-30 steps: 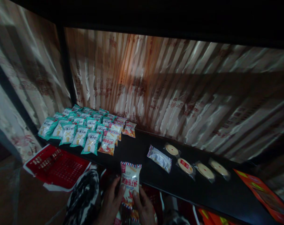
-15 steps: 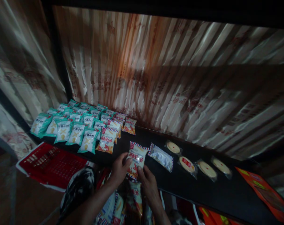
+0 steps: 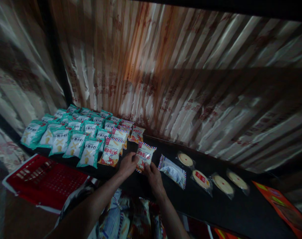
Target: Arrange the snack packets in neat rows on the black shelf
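Observation:
Between both hands is a snack bag (image 3: 145, 154) with red lettering and a striped top edge, held upright over the black shelf (image 3: 185, 202). My left hand (image 3: 128, 164) grips its left side, fingers closed. My right hand (image 3: 152, 176) pinches its lower right corner. To the left stand similar red-lettered bags (image 3: 111, 151), with another bag (image 3: 136, 134) behind them. Rows of teal-and-white snack bags (image 3: 89, 153) fill the shelf's left end. Right of my hands, a silvery bag (image 3: 172, 171) with striped ends lies flat.
Several round, flat wrapped items (image 3: 202, 179) lie on the shelf's right side, beside an orange packet (image 3: 280, 205). Below the shelf are a red crate (image 3: 48, 181) and a pile of more snack bags (image 3: 131, 219). Pleated printed sheeting (image 3: 165, 76) hangs behind.
Both hands have carried the snack bag away from me, farther over the shelf and nearer the standing red-lettered bags. The camera view has shifted slightly.

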`<state>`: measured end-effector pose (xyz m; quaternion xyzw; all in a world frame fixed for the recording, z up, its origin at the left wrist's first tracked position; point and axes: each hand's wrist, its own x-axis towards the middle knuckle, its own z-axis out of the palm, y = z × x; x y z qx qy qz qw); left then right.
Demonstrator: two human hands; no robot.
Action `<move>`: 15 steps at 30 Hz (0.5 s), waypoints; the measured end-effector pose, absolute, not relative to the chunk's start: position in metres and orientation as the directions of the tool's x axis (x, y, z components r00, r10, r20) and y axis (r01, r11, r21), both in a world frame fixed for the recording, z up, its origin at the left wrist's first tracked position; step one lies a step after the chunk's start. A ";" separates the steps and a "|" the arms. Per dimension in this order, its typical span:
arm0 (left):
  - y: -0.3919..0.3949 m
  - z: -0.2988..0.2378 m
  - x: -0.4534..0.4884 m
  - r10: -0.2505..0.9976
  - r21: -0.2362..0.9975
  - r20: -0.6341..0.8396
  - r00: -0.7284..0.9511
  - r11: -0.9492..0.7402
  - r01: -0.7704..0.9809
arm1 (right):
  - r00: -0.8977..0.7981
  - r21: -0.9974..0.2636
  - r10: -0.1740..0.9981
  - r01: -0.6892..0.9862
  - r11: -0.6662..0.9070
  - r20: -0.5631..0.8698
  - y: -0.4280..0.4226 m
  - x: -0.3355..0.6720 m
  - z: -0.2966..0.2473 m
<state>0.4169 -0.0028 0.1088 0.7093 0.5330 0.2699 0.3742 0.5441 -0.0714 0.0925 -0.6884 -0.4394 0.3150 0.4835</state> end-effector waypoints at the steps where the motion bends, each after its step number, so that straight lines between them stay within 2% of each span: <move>1: -0.001 0.106 0.417 0.959 0.819 -0.020 0.282 -0.146 0.555 | 0.416 -0.936 0.909 0.317 -0.153 -0.008 -0.068 0.544 0.092; 8: 0.006 0.088 0.423 0.960 0.757 0.096 0.263 -0.242 0.607 | 0.431 -0.877 0.902 0.436 -0.201 0.007 -0.048 0.544 0.089; 15: 0.013 0.087 0.430 0.957 0.738 0.156 0.244 -0.277 0.616 | 0.418 -0.866 0.908 0.462 -0.192 0.022 -0.037 0.549 0.086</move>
